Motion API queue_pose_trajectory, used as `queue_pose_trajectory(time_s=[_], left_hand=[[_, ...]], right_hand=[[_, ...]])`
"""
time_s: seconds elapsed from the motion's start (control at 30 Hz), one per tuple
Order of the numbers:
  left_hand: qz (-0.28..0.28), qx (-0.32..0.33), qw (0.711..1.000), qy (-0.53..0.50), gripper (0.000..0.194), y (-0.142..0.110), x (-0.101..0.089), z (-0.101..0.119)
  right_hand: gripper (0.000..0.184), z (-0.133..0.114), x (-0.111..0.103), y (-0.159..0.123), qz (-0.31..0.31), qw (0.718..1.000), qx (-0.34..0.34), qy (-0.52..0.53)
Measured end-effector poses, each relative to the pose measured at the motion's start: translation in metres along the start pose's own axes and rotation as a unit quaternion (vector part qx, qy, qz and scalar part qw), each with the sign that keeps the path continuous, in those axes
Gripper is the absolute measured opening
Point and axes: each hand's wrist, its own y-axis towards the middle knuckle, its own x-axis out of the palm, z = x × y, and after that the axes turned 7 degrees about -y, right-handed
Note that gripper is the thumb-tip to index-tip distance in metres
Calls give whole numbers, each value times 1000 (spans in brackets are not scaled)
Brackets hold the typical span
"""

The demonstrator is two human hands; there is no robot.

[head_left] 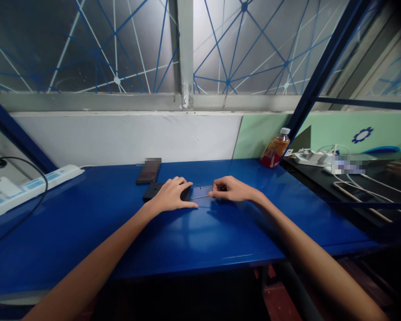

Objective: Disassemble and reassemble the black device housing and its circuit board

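In the frame's centre, the left hand (169, 195), grasping the black box (149, 193), should steady it while the right hand (232, 189), pinching the thin rod (201, 197), aligns carefully.

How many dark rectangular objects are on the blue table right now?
2. One phone-like slab lies farther back; one black box is nearer, partly covered by the left hand. Anything small beneath that hand would be hidden.
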Motion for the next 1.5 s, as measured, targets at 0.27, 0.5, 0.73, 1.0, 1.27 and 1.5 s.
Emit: queue_pose_trajectory(time_s=[0.27,0.5,0.73,1.0,1.27,1.5], left_hand=[[-2,0,1000,-3,87,0,0,0],[-7,-1,1000,2,87,0,-1,1],[-2,-1,1000,0,85,1,0,1],[-7,-4,1000,-3,86,1,-1,0],[-16,-11,1000,2,87,1,-2,3],[-100,-40,993,-37,90,-2,-19,1]], right_hand=[[48,2,-4,-1,-42,999,-3,-21],[41,1,0,-3,-83,994,50,58],[36,-3,0,0,-21,1000,-6,-17],[45,-4,-1,-1,-30,999,3,-42],[39,-5,1,-1,-39,999,15,0],[45,6,-2,0,-34,998,-14,-56]])
